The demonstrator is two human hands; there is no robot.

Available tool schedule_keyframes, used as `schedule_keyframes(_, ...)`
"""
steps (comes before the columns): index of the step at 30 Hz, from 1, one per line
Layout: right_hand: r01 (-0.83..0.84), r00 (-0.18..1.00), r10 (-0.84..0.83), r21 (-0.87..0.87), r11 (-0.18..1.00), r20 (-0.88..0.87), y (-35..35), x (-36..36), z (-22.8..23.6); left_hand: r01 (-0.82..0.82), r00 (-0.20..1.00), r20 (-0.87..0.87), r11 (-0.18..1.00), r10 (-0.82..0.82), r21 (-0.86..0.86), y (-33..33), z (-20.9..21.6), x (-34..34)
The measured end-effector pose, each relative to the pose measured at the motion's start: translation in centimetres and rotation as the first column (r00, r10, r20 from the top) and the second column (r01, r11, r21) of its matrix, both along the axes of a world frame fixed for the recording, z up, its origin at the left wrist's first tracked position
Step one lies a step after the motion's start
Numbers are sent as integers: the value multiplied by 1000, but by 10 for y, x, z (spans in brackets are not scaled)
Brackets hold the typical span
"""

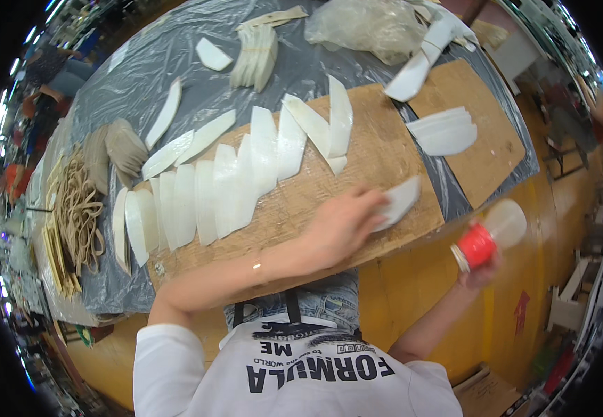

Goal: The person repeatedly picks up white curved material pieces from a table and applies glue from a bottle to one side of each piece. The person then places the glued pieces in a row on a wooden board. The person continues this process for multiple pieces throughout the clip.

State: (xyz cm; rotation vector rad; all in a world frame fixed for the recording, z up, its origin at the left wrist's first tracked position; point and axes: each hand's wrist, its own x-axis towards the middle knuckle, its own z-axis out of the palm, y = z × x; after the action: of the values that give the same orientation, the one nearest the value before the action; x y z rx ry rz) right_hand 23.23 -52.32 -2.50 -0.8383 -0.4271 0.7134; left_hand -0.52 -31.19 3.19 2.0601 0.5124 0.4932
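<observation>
My left hand (pixel 343 226) reaches over the right part of the cardboard, fingers bent and pinching the near left edge of a curved white piece (pixel 404 200). Beyond the table's front edge, my right hand (pixel 481 272) is wrapped round a red thing with a pale translucent rounded end (pixel 476 244); motion blurs it and its exact kind is unclear. Across the brown cardboard (pixel 378 149) lies an overlapping row of similar white pieces (pixel 226 191), some with a wet-looking shine. To the right, a small stack of white pieces (pixel 447 131) rests on a second cardboard (pixel 492 139).
Grey plastic sheeting (pixel 155 76) covers the table. Tied bundles of pieces (pixel 255 55) and a crumpled clear plastic bag (pixel 364 31) lie at the back. Beige cords (pixel 79 201) are heaped at the left. A brown carton (pixel 489 395) sits low at the right.
</observation>
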Motion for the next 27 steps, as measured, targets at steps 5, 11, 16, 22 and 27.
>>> schedule_keyframes(5,263,940,-202,-205,943,276,47,-44,10,-83,977,-183,986,109,144,-6,-12,-56)
schedule_keyframes(11,465,515,-43,-237,853,856,111,-82,40,-86,976,-130,858,175,507,-9,-20,-81)
schedule_keyframes(16,485,452,-7,-239,841,892,133,-99,43,-53,967,-173,812,188,581,-4,-18,-105)
schedule_keyframes(22,485,486,48,-315,816,872,133,-113,35,-5,966,-224,872,131,490,6,-20,-104)
schedule_keyframes(27,351,390,73,-222,910,918,123,-160,21,25,973,-217,902,77,431,18,-13,-106)
